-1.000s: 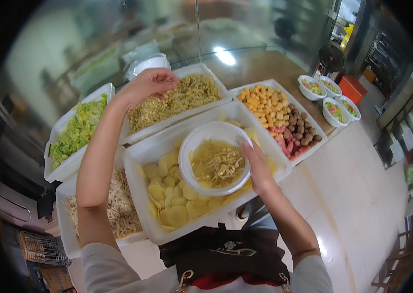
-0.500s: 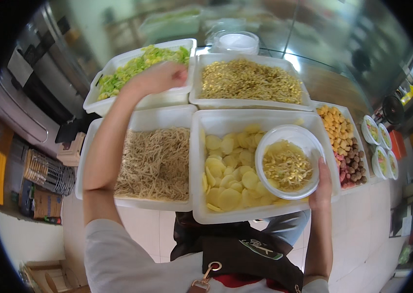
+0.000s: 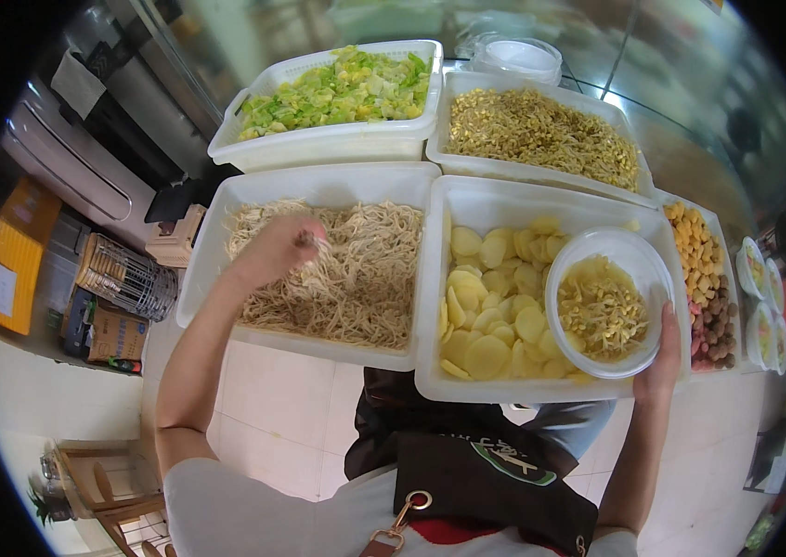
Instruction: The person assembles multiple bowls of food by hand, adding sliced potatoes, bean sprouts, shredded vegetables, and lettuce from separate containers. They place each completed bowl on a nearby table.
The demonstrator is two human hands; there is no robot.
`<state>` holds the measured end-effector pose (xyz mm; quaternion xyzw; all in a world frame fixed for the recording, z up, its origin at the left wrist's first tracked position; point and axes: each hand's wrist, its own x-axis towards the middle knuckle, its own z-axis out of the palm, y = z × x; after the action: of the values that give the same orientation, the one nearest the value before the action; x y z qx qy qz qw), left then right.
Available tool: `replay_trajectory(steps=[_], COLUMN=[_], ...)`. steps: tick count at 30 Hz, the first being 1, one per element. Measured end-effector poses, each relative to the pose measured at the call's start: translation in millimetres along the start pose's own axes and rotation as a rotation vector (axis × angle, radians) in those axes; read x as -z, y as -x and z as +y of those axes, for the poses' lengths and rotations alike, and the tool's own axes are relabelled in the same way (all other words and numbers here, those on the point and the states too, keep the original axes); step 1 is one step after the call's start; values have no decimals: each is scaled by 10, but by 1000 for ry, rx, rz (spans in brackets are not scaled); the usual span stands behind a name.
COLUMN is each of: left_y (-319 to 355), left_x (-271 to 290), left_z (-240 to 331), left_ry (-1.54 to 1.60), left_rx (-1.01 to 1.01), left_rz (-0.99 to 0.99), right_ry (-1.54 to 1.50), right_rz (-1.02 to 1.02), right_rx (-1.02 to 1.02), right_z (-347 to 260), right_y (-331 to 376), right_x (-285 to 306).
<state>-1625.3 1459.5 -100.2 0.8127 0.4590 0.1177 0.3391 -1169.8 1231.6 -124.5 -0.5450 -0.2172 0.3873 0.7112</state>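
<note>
Fingers of the left hand (image 3: pixel 277 249) pinch noodles (image 3: pixel 356 278) in their white tray (image 3: pixel 216 241); right hand (image 3: pixel 662 357) grips a white bowl (image 3: pixel 565 269) of sprouts (image 3: pixel 602 311).

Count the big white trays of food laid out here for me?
5. Chopped greens far left, sprouts far right, noodles near left, potato slices near middle, mixed balls right, partly cut off; more may be hidden.

The light is bright and even, coming from above, with soft weak shadows. The white trays (image 3: pixel 467 200) look a little overexposed. Glare lies on the glass counter (image 3: pixel 690 111) behind. The fisheye bends straight edges near the black rim, and the left hand (image 3: pixel 286 246) is slightly blurred
</note>
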Motion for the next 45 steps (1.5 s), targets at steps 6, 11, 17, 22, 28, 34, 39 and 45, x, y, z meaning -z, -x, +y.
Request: replay_trajectory(steps=[6,11,17,22,28,34,39,45], left_y=[114,73,368,354,119,-455,-1013,-853], left_x=[666,336,-431,-49,383,-303,-1504,-1058], left_z=[906,586,383,461,1281,2594,2842,2764], left_ry=[286,50,-496,-64,264,346,51,-16], left_rx=[-11,152,-190,27,-61,-348,-875,-537], left_rz=[27,-276,25,11,-89,-348,-397,-135], right_ry=[-25,-19,-28,-37,25,68,3,11], right_rz=[-57,-31,-20,-79,-60,-125,-167,-128], right_rx=[23,69,83,85,111,67,1,-6], right_z=[-49,-165,-166,-209,-90,27,-102,-65], right_y=[-21,70,28,65,-51,-219,-202,-338], right_x=[147,175,307,322,462,335,288,376])
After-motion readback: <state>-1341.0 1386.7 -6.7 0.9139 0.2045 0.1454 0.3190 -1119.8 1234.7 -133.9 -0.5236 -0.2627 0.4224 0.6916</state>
